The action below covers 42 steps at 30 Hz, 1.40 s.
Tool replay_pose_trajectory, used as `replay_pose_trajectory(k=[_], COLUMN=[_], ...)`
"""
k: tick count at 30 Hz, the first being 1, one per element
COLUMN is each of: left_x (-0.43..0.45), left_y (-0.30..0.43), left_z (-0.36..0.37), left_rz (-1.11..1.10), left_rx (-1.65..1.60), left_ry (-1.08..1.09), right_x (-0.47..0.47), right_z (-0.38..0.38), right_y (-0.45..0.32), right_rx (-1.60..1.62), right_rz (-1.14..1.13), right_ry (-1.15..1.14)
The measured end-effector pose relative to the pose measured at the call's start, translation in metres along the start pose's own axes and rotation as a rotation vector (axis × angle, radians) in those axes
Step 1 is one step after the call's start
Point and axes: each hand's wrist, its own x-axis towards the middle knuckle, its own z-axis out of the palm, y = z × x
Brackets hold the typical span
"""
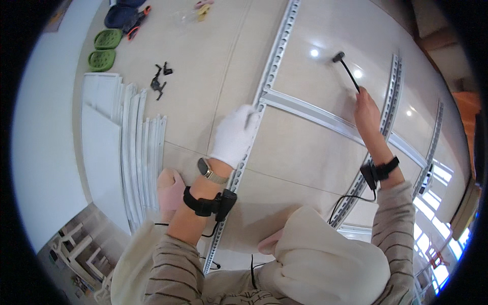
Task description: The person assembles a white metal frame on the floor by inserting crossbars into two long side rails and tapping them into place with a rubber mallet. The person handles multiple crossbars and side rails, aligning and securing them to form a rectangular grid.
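My left hand (234,137), in a white knit glove, grips the near slotted metal upright (276,63) just below the joint with a grey metal crossbeam (316,115). My bare right hand (366,110) holds a black-headed mallet (350,72) by the end of its dark handle. Its head hangs above the tiled floor, beyond the crossbeam and apart from the frame. Under my right forearm runs a second slotted upright (389,95). Farther right stands a third one (434,133), tied to the second by another crossbeam (408,148).
White metal panels (101,133) and beams (146,152) lie along the left wall. Black brackets or straps (156,83) rest on the floor past them. Green clogs (101,61) and other footwear (120,17) sit at the upper left. Black cables (343,196) trail by my arms.
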Motion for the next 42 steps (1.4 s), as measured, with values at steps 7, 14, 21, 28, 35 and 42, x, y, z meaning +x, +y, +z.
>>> replay_pose_trajectory(k=[7, 14, 21, 28, 35, 42], left_x=[-0.006, -0.034, -0.050, -0.044, 0.021, 0.025], left_y=[0.095, 0.140, 0.135, 0.122, 0.082, 0.084], left_z=[0.046, 0.054, 0.040, -0.031, -0.050, -0.027], left_rz=[-0.013, -0.017, 0.572, -0.247, -0.135, -0.173], left_rx=[-1.073, -1.224, -0.400, -0.768, -0.525, -0.485], left_ry=[-0.250, -0.337, -0.320, -0.690, -0.556, -0.545], right_x=[-0.062, -0.075, -0.092, -0.137, -0.278, -0.410], right_z=[-0.058, -0.048, -0.077, -0.116, -0.228, -0.252], right_y=[-0.082, -0.066, -0.053, 0.075, 0.180, 0.334], right_rx=[1.152, 0.979, 0.954, 0.681, 0.886, 0.562], right_rz=[0.079, 0.042, -0.150, 0.528, 1.213, 1.381], right_ry=[-0.220, 0.090, 0.076, 0.493, 0.587, 0.614])
